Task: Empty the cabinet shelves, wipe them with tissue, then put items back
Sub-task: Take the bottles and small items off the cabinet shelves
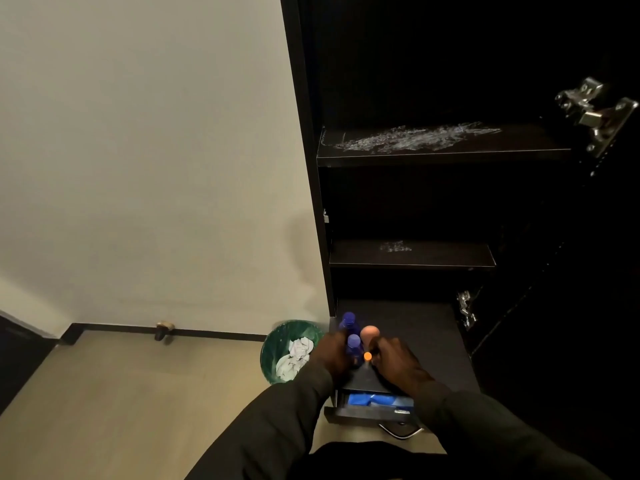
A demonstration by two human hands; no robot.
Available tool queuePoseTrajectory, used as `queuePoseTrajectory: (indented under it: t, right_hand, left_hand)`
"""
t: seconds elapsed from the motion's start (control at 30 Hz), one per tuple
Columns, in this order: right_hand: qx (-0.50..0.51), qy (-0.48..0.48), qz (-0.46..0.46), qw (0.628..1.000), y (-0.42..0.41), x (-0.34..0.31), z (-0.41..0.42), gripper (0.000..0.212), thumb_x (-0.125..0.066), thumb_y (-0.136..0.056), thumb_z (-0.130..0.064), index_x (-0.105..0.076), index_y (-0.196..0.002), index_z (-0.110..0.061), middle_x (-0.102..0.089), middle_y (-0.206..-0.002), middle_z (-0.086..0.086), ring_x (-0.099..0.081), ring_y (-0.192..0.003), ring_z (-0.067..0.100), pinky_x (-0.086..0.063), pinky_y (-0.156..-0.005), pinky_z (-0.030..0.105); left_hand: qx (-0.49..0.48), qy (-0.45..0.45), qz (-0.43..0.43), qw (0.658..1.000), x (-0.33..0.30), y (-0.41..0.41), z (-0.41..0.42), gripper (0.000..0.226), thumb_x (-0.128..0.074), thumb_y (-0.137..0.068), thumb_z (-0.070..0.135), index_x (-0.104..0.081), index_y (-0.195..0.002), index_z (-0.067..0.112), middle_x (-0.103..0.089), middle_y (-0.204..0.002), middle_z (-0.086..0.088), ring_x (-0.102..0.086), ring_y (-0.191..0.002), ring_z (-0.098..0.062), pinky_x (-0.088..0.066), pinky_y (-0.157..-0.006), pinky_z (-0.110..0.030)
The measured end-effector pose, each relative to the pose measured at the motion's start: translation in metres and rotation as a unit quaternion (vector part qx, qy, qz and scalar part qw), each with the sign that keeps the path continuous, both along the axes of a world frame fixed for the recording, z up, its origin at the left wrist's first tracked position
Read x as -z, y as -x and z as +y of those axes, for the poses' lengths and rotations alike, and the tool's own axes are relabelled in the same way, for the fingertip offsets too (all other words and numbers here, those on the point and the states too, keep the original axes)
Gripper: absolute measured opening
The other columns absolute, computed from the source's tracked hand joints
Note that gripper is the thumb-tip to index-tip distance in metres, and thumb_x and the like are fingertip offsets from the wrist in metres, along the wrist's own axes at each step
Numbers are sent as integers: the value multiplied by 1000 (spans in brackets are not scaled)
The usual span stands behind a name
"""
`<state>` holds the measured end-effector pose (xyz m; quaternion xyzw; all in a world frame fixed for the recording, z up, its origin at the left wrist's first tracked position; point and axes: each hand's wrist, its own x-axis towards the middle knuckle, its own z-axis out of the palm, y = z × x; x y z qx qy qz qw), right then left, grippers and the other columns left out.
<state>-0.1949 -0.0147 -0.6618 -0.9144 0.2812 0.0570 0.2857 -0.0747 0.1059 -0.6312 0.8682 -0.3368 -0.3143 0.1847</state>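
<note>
A dark open cabinet fills the right side; its upper shelf (443, 147) and middle shelf (412, 256) stand bare, both with pale streaks on top. On the bottom shelf (433, 327), at its left front, stand two blue bottles (348, 322) and an orange-capped item (369, 333). My left hand (334, 355) curls round the nearer blue bottle (354, 344). My right hand (401, 362) grips something with a small orange tip (367, 356) right beside it; what it is stays unclear.
Under the shelf a drawer (372, 410) is pulled out, with blue material inside. A green waste bin (294, 351) holding crumpled white tissue stands on the floor left of the cabinet. Metal door hinges (595, 109) jut out at the right. A doorstop (164, 329) sits by the skirting.
</note>
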Motion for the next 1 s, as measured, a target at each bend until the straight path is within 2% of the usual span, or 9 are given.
queuePoseTrajectory:
  t: [0.07, 0.17, 0.3, 0.4, 0.47, 0.53, 0.63, 0.73, 1.0]
  right_hand:
    - [0, -1, -10, 1000, 1, -3, 1, 17, -54, -93, -23, -61, -108, -21, -63, -91, -2, -58, -78, 10, -39, -66, 18]
    - [6, 1, -20, 1000, 2, -13, 3, 18, -54, -93, -22, -59, -110, -20, -63, -97, -1, -56, -81, 9, -43, -69, 19]
    - [6, 20, -37, 999, -2, -31, 7, 9, -50, -94, -21, -59, -92, -23, -64, -84, 1, -62, -75, 18, -55, -72, 35]
    - [36, 3, -61, 997, -5, -38, 9, 14, -48, -96, -27, -59, -88, -25, -62, -80, -4, -60, -71, 11, -55, -71, 34]
    - [57, -1, -84, 995, -7, -44, 11, 13, -47, -95, -27, -59, -88, -27, -61, -83, -6, -60, -73, 9, -56, -71, 34]
    - [66, 15, -98, 993, -10, -55, 11, 11, -50, -92, -24, -60, -94, -28, -63, -91, -6, -61, -79, 10, -56, -75, 35]
    - [77, 35, -123, 989, -15, -76, 11, 28, -56, -87, -17, -64, -113, -23, -65, -108, -1, -64, -93, 18, -54, -80, 32]
    - [86, 41, -164, 982, -22, -96, 10, 29, -55, -85, -14, -65, -112, -23, -65, -109, 1, -64, -92, 20, -54, -75, 31]
    - [110, 54, -327, 937, -33, -175, -4, 27, -61, -87, -11, -66, -110, -25, -66, -106, -6, -63, -93, 8, -54, -81, 24]
  left_hand:
    - [1, -2, -7, 1000, -4, -2, -1, 41, -61, -94, 16, -53, -133, 7, -60, -129, -14, -56, -119, -30, -38, -78, -8]
    - [7, -17, -20, 1000, -16, -1, 2, 43, -63, -91, 19, -54, -132, 9, -60, -128, -14, -57, -118, -29, -43, -91, -24]
    - [11, -23, -13, 1000, -27, -1, 10, 40, -66, -86, 30, -56, -123, 19, -66, -115, -6, -63, -108, -25, -46, -85, -27]
    - [15, -1, -35, 999, -32, -6, 14, 35, -65, -84, 43, -58, -110, 19, -68, -103, -5, -65, -95, -25, -44, -77, -24]
    - [1, 27, -56, 998, -41, -9, 16, 38, -61, -84, 52, -60, -98, 17, -68, -95, -6, -63, -87, -26, -47, -73, -29]
    - [-14, 63, -78, 995, -53, -10, 16, 32, -57, -85, 46, -60, -90, 14, -68, -90, -8, -62, -84, -29, -47, -71, -33]
    - [-9, 115, -109, 987, -73, -10, 10, 25, -51, -87, 36, -58, -81, 13, -67, -83, -11, -61, -80, -33, -46, -67, -36]
    - [5, 155, -126, 980, -93, -12, -2, 26, -47, -88, 37, -56, -79, 14, -65, -78, -10, -60, -75, -32, -47, -63, -40]
    - [40, 312, -160, 936, -170, -12, -32, 18, -50, -98, 33, -56, -84, 23, -60, -79, 7, -55, -70, -8, -40, -63, -24]
